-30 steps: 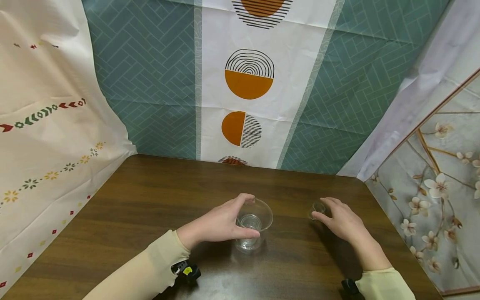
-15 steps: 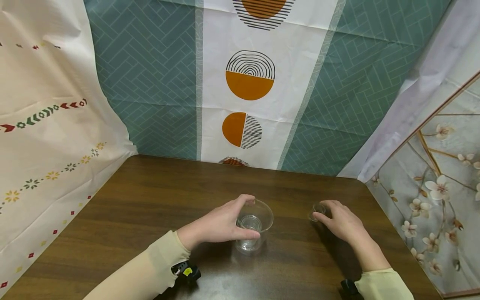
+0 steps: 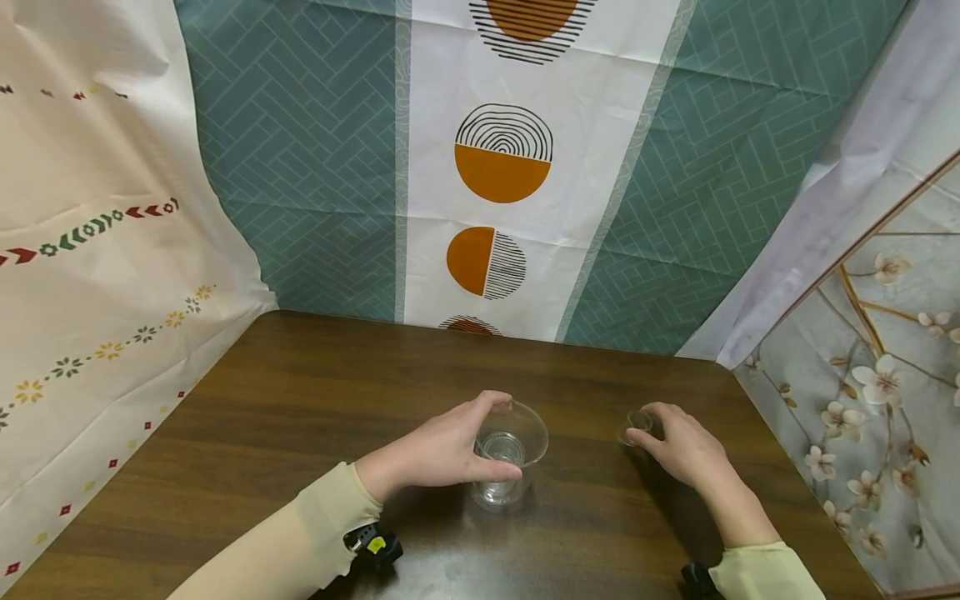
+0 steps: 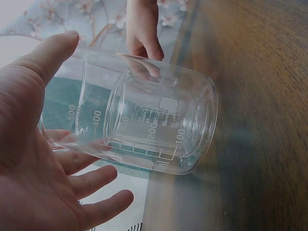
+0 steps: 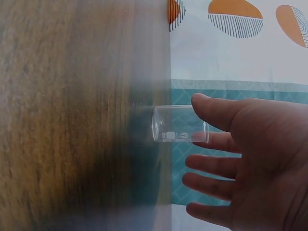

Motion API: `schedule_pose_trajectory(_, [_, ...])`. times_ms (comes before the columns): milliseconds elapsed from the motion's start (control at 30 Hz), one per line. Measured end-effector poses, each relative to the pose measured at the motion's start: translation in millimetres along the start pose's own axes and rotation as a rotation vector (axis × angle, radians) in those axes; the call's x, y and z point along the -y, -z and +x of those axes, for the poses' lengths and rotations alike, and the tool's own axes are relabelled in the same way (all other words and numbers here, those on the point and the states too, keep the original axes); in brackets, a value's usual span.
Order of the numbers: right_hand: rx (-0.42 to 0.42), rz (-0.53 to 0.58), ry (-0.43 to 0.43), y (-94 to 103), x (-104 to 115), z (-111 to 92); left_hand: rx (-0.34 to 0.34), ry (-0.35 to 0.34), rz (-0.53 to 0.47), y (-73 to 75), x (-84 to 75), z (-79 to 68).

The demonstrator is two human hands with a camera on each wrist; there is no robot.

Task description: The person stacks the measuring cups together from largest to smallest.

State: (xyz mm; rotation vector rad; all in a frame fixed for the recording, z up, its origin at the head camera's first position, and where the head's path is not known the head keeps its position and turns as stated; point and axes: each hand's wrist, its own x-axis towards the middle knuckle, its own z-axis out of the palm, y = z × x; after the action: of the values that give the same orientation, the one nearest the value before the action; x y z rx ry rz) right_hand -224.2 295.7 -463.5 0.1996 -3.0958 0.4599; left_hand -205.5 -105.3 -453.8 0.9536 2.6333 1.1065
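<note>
In the head view my left hand [image 3: 442, 446] holds a large clear glass beaker [image 3: 534, 437] near its rim, thumb on the near side and fingers round the far side. The beaker stands upright on the table. White volume marks show on the large beaker [image 4: 185, 156] in the left wrist view, and a smaller marked beaker [image 4: 144, 108] sits nested inside it. Off to the right, my right hand [image 3: 686, 446] pinches a tiny glass beaker [image 5: 175, 124] by its upper part, between thumb and index finger. Its other fingers extend loosely below in the right wrist view.
The dark brown wooden table [image 3: 330, 375] ends at a patterned green and white curtain [image 3: 315, 167] behind. A cream cloth [image 3: 97, 250] hangs along the left side, a floral sheet [image 3: 862, 433] along the right. A black strap device [image 3: 372, 542] is on the left wrist.
Both hands and the beakers keep their places on the table; the head view has shifted very slightly.
</note>
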Motion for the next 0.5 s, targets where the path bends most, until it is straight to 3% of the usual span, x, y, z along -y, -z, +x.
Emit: schedule_pose_trajectory(500, [-0.034, -0.004, -0.008, -3.4, 3.9, -1.1, 0.006, 0.001, 0.003, -0.9, 1.3, 0.7])
